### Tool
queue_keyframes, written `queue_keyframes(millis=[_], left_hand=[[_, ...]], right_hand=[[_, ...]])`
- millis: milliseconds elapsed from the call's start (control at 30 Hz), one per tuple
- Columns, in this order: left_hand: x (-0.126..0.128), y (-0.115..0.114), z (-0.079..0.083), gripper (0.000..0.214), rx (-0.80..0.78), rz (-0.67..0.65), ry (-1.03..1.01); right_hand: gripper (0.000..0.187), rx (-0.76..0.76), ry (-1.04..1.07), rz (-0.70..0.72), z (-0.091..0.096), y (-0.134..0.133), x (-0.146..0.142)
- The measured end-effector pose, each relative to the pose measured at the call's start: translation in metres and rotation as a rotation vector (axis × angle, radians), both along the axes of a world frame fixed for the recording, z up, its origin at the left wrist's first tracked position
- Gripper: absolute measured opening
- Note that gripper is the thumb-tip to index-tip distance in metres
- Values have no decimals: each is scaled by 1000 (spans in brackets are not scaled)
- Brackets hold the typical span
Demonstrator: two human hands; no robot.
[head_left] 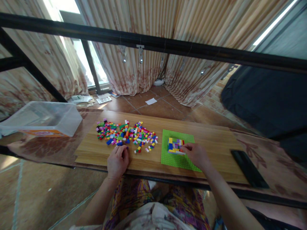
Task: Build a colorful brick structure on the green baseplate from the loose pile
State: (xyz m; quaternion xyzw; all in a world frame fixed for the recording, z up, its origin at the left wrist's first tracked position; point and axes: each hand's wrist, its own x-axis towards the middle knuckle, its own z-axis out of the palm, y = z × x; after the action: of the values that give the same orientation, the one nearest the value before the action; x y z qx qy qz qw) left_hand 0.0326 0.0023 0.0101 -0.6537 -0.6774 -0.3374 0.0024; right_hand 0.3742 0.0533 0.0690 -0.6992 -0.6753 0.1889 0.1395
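A heap of small coloured bricks [126, 134] lies on a wooden board [216, 140]. To its right sits a green baseplate [172, 158] with a small block of stacked coloured bricks [176, 145] built on it. My right hand [196, 155] rests on the baseplate, its fingertips pinched against the right side of that block. At the near edge of the heap my left hand [117, 161] lies on the board with its fingers curled, the tips close to a blue brick; what they hold is hidden.
A clear plastic box [45, 118] stands at the left. On the right end of the board lies a flat black object [248, 167]. A black metal bar [153, 43] crosses the view overhead. Curtains, papers and a tiled floor lie beyond.
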Motion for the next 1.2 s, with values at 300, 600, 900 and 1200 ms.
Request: queue_keyframes(millis=[300,600,900,1200], left_hand=[[0,0,-1,17,1,7,-7],[0,0,0,16,-5,-3,1],[1,-1,0,18,-5,9,-6],[1,-1,1,16,-15,7,6]], right_hand=[[30,-55,-44,159,8,12,4],[29,-117,-118,224,14,21,0],[23,-160,-203,232,16,28,1],[24,-107,-107,99,9,20,4]])
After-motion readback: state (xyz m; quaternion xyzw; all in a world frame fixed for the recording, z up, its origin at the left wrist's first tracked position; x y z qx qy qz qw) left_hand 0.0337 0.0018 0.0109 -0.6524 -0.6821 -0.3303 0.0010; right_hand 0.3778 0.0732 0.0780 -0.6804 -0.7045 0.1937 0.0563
